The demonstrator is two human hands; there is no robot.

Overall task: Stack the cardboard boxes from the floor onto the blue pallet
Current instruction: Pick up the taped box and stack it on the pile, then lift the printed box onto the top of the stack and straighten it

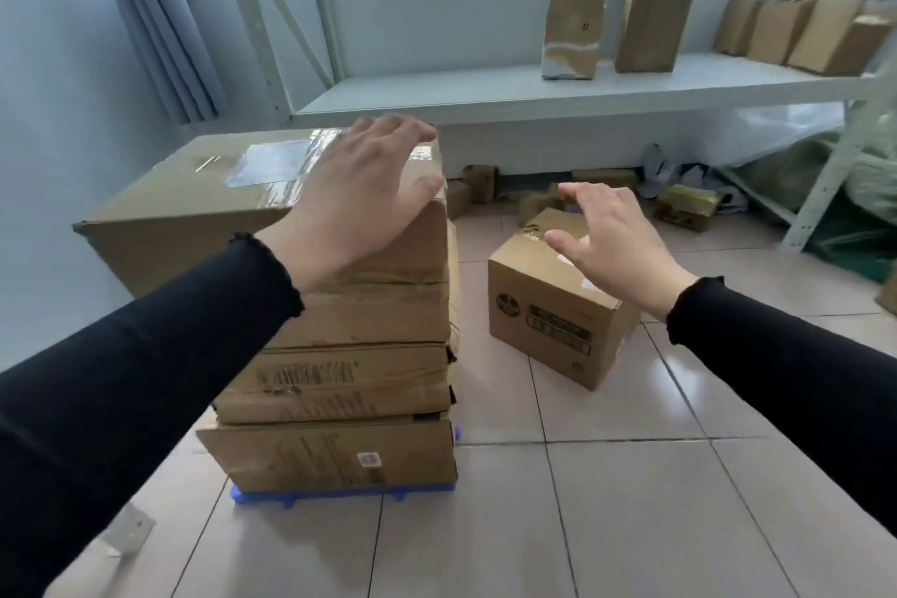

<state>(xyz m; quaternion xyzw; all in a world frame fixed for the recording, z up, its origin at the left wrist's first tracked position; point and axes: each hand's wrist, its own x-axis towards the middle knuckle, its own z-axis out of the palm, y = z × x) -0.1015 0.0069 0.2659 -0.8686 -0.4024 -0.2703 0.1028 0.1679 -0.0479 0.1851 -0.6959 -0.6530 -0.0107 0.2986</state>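
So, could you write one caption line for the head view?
Left hand over the stack of boxes on the blue pallet; right hand open above a box on the floor.

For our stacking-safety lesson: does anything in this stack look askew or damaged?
Yes. The top box overhangs the stack to the left, and the lower boxes' right-hand corners look torn. The blue pallet barely shows beneath.

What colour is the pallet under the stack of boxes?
Bright blue; only its front edge peeks out beneath the bottom box, seen in the head view.

Storeroom: metal shelving (534, 87) holding cartons (573, 29), boxes scattered on tiled floor (631, 500).
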